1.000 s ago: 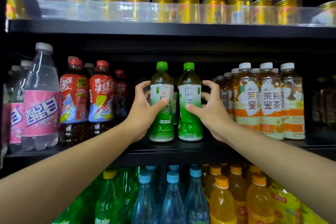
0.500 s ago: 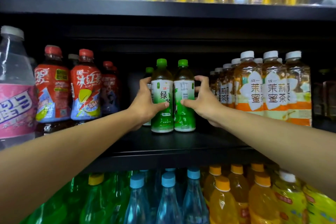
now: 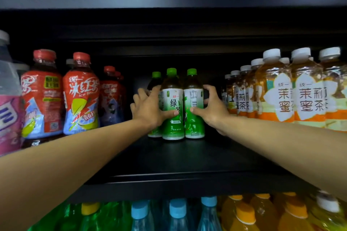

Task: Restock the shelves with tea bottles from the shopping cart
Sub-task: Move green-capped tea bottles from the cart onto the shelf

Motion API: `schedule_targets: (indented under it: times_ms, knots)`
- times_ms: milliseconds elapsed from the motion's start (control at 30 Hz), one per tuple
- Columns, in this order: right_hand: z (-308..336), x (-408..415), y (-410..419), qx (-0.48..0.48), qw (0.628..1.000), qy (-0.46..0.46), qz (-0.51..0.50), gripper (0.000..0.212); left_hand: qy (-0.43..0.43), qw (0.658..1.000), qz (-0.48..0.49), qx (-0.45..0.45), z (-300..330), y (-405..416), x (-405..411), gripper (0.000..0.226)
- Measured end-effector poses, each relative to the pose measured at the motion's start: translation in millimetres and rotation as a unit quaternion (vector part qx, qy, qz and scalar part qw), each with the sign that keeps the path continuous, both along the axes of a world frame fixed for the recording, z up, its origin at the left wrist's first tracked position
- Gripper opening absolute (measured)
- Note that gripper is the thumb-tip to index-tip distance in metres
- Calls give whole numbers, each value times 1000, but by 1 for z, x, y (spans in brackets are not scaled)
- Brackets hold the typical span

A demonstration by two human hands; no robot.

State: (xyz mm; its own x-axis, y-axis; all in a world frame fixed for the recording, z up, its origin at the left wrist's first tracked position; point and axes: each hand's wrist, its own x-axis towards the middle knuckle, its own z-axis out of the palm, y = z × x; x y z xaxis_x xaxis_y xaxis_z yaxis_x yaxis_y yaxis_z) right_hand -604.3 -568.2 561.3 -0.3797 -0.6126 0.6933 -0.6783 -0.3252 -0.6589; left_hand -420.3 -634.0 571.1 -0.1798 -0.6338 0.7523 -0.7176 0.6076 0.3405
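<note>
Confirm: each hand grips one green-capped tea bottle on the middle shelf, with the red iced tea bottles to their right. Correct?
Not quite. In the head view the red iced tea bottles stand to the left. Otherwise right: the left hand and right hand each grip a green-capped tea bottle on the middle shelf.

Left hand (image 3: 150, 108) grips left green tea bottle (image 3: 172, 118), right hand (image 3: 212, 110) grips right green tea bottle (image 3: 194, 118); both upright, deep on black shelf (image 3: 169, 159).

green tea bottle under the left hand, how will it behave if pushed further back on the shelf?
The green tea bottle looks full, so probably heavy for its size. Tall and narrow-based, so a high push may tip it; the left hand holds mid-body. Its glossy label may be slippery. The shelf looks smooth, so it likely slides.
</note>
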Motion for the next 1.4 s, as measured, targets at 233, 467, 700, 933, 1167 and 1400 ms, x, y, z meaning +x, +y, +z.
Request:
schedule_targets:
  times_ms: [233,467,700,933,1167,1400]
  knots:
    - [-6,-5,-11,-4,1000,13,-9,92,-5,995,-60,-80,-7,-7,-10,108]
    - [-7,-13,-17,-10,998,35,-58,87,-25,994,-37,-100,-2,-16,-10,108]
    - [-12,-13,-12,9,997,40,-59,93,-71,993,10,-93,2,-29,1,110]
    - [-8,-5,-12,30,993,55,-95,93,-58,994,4,-93,-3,-29,-7,102]
    - [-10,-5,-14,44,993,56,-94,96,-39,995,-5,-93,-8,-31,-11,93]
    - [1,-3,1,59,993,71,-67,92,-90,993,-4,-78,-2,-22,-2,91]
